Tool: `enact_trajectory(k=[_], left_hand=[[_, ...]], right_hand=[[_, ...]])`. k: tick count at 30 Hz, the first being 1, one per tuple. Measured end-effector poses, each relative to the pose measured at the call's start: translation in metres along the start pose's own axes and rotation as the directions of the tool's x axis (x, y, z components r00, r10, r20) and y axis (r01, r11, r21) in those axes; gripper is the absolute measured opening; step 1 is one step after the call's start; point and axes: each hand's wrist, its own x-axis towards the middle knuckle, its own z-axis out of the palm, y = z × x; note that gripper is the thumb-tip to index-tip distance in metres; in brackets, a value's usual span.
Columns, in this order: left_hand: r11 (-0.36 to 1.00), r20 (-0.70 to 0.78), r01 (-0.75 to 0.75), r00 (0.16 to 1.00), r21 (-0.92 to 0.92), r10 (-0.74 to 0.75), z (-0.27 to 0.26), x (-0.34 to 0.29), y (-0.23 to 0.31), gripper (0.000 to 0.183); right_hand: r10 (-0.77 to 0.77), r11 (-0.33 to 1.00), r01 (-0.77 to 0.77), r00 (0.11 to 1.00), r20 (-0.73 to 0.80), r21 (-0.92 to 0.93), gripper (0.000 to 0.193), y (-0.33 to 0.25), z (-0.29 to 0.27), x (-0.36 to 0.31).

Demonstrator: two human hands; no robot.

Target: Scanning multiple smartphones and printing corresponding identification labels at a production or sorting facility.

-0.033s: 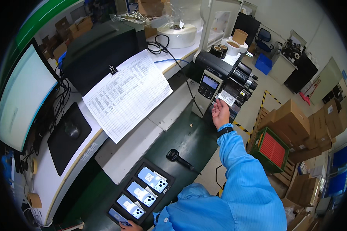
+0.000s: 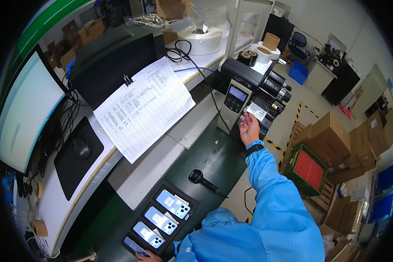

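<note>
Two hands in the head view: the right hand [image 2: 249,127], half-open, meets the label [image 2: 256,112] at the printer [image 2: 232,109], pinch unclear; the left hand [image 2: 150,256], its grip hidden, touches the end phone [image 2: 132,244] in the tray [image 2: 193,204]; a skewed pull could crease the label

White label [image 2: 256,111] — at printer [image 2: 237,99]; blue phone [image 2: 132,245] — at tray [image 2: 151,202] end, partly hidden.

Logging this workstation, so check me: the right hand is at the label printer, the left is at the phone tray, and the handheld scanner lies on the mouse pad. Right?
Wrong on the handheld scanner: the head view shows it on the dark green tabletop. The right hand is at the label printer, the left hand at the phone tray.
</note>
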Motion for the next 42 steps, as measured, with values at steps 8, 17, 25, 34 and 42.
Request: enact_trajectory(k=[8, 17, 25, 34, 42], left_hand=[[0.992, -0.054, 0.125, 0.991, -0.007, -0.126, -0.007, -0.006, 0.017, 0.072], [0.920, -0.280, 0.264, 0.896, -0.290, -0.345, -0.009, -0.015, 0.024, 0.057], [0.705, -0.344, -0.004, 0.875, -0.710, -0.341, -0.006, 0.001, 0.015, 0.050], [0.628, -0.181, 0.100, 0.912, -0.772, -0.368, -0.022, -0.017, 0.009, 0.065], [0.578, -0.049, 0.120, 0.962, -0.807, -0.268, -0.025, -0.020, -0.011, 0.080]], right_hand=[[-0.090, 0.986, 0.076, 0.991, -0.096, -0.146, 0.023, 0.008, 0.011, -0.015], [-0.514, 0.714, 0.364, 0.852, -0.096, -0.598, 0.022, 0.021, -0.008, 0.011], [0.756, 0.271, -0.025, 0.625, 0.197, -0.962, 0.021, 0.200, -0.077, -0.294], [0.975, 0.185, 0.705, -0.217, 0.041, -0.684, 0.028, 0.339, -0.088, -0.489], [0.172, -0.406, 0.716, 0.671, 0.722, -0.568, 0.053, 0.239, -0.094, -0.333]])
